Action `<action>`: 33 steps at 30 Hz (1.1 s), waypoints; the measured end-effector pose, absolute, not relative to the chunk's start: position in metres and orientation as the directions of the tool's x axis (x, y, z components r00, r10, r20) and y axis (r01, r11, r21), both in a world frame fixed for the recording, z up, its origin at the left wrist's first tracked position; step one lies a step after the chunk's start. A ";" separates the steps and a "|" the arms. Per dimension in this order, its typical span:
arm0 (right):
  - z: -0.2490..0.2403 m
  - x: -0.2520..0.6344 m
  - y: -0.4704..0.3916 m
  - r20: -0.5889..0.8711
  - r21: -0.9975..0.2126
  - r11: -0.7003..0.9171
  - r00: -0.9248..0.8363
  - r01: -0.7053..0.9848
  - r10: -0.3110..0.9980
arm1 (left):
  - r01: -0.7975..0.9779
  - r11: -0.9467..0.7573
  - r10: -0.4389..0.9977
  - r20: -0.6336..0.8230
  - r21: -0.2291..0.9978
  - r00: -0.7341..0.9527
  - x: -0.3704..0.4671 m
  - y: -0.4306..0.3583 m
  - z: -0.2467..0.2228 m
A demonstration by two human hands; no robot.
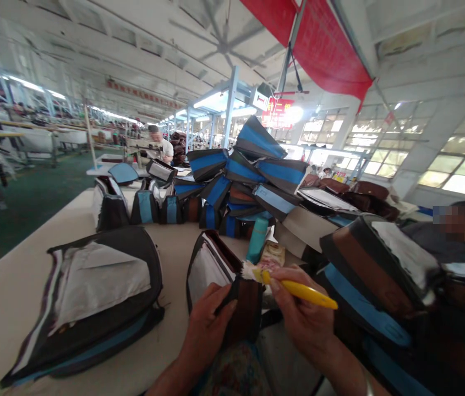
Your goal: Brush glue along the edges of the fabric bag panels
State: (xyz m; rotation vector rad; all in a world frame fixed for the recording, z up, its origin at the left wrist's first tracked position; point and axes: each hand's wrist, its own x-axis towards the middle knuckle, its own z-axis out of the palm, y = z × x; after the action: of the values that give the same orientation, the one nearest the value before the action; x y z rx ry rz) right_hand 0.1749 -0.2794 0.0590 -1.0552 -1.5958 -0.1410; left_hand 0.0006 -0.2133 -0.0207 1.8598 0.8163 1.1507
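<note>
A yellow-handled brush (308,294) with pale bristles is held in my right hand (304,319), its bristles pointing left over the top edge of a dark bag piece (249,308) with a brown stripe. My left hand (209,324) grips the near side of that same piece, thumb and fingers around its edge. The piece stands upright and shows a whitish lining. To the left, a larger black bag piece (104,275) with a white lining and blue trim lies on the pale table (174,247). A teal bottle (257,240) stands just beyond the brush.
Blue-striped bag pieces (252,165) are heaped at the back of the table. More striped pieces (372,264) are stacked close on the right. A person (455,236) is at the far right; another person (164,146) sits farther back. A floral packet (272,256) lies near the bottle.
</note>
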 end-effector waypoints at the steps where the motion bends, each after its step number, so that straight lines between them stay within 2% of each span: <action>1: 0.057 0.171 -0.277 0.837 -0.394 0.603 0.001 0.693 0.547 | 0.110 -0.481 0.829 0.411 0.870 0.379 0.001 -0.214 -0.020; 6: 0.045 0.177 -0.273 0.807 -0.267 0.620 -0.181 0.738 0.562 | 0.126 -0.484 0.835 0.413 0.866 0.364 -0.002 -0.213 -0.017; 10: 0.053 0.183 -0.281 0.840 -0.208 0.566 -0.151 0.798 0.521 | 0.125 -0.479 0.833 0.405 0.869 0.378 -0.002 -0.213 -0.017; 13: 0.054 0.174 -0.279 0.850 -0.250 0.588 -0.117 0.769 0.514 | 0.124 -0.481 0.835 0.410 0.868 0.367 0.002 -0.212 -0.020; 16: 0.049 0.168 -0.271 0.820 -0.285 0.629 -0.156 0.723 0.551 | 0.121 -0.482 0.838 0.416 0.868 0.355 0.003 -0.212 -0.022; 21: 0.049 0.176 -0.271 0.841 -0.236 0.549 -0.115 0.801 0.529 | 0.115 -0.466 0.830 0.389 0.877 0.398 0.000 -0.211 -0.018; 26: 0.051 0.174 -0.271 0.800 -0.313 0.587 -0.126 0.747 0.587 | 0.082 -0.430 0.843 0.368 0.899 0.392 0.002 -0.211 -0.019; 28: 0.052 0.174 -0.268 0.804 -0.299 0.585 -0.131 0.754 0.580 | 0.070 -0.419 0.844 0.360 0.905 0.399 0.002 -0.211 -0.020; 30: 0.053 0.177 -0.267 0.840 -0.281 0.560 -0.082 0.779 0.536 | 0.068 -0.408 0.844 0.348 0.910 0.409 0.001 -0.209 -0.021; 33: 0.051 0.183 -0.270 0.847 -0.333 0.540 -0.007 0.773 0.531 | 0.079 -0.388 0.856 0.327 0.918 0.401 -0.002 -0.207 -0.020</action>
State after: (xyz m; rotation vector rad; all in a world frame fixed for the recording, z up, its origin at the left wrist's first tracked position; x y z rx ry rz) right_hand 0.1833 -0.2697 0.0508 -1.1123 -1.6722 -0.2728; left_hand -0.0016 -0.2074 -0.0202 1.7581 0.8168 1.0824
